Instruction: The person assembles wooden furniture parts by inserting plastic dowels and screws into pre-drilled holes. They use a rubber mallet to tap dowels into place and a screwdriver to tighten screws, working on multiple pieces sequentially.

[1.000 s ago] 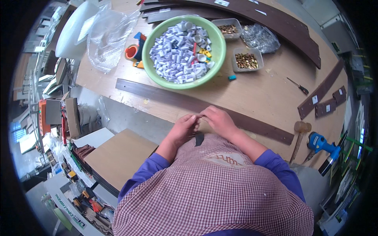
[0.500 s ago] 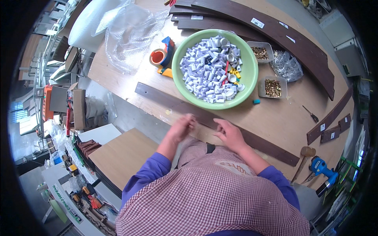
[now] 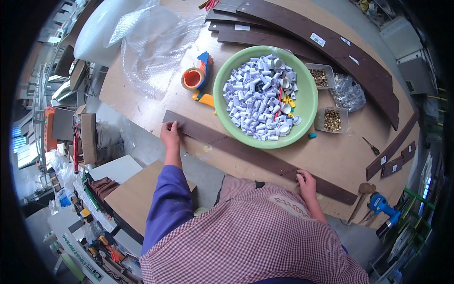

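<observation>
A long dark brown board [image 3: 236, 147] lies aslant along the near edge of the wooden table. My left hand [image 3: 170, 134] is at its left end, thumb and fingers closed on the near edge. Farther along, toward its right part, my right hand [image 3: 306, 181] pinches the same near edge with bent fingers. Just beyond the board stands a green bowl [image 3: 309, 113] heaped with small white plastic pieces, among them a few yellow and red ones.
Orange tape in a dispenser [image 3: 194, 78] and bubble wrap [image 3: 151, 52] lie left of the bowl. Two clear tubs of brass-coloured fittings [image 3: 332, 119] sit right of it. Dark boards [image 3: 326, 42] are stacked behind. A screwdriver [image 3: 373, 149], mallet [image 3: 366, 189] and blue power tool [image 3: 385, 207] are at the right.
My hands have moved apart, the left one out to the board's left end and the right one along its right part. Both have closed on its near edge. The view has shifted slightly.
</observation>
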Action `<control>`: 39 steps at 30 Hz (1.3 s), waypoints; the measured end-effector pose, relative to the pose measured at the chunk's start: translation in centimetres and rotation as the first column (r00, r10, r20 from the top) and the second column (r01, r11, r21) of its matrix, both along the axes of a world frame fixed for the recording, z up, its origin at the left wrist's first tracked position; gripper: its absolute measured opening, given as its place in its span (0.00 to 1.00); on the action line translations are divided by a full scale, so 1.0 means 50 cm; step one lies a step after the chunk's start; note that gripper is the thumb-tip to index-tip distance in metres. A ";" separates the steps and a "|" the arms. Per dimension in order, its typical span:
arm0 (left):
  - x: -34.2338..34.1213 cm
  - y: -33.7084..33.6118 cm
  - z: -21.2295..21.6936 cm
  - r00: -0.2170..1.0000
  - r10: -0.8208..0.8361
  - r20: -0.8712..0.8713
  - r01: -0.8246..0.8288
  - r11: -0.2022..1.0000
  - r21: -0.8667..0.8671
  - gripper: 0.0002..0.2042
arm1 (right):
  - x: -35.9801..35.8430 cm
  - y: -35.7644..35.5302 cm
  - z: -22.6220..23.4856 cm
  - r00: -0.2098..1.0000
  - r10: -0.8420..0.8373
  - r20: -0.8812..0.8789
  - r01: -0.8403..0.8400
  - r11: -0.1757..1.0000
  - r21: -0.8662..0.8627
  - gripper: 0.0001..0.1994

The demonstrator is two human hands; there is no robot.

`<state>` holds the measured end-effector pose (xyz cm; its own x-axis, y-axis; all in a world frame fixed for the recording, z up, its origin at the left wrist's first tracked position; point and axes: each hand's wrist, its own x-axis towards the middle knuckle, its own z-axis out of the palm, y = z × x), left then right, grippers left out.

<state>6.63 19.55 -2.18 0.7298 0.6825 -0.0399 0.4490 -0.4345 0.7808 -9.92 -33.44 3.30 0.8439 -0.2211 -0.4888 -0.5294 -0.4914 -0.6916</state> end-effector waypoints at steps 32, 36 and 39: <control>0.093 -0.677 0.234 0.795 -0.595 0.121 -0.195 -0.439 -0.877 0.20 | 0.013 -0.016 -0.017 0.995 -0.060 0.075 0.060 0.998 0.002 0.11; 0.182 -0.880 0.243 0.763 -0.624 0.168 -0.111 -0.383 -0.917 0.28 | -0.050 -0.037 -0.002 0.984 -0.010 0.180 0.015 1.000 -0.024 0.14; 0.182 -0.952 0.243 0.762 -0.646 -0.044 0.012 0.082 -0.997 0.33 | -0.125 -0.096 0.012 0.958 -0.111 0.265 0.118 0.993 -0.010 0.13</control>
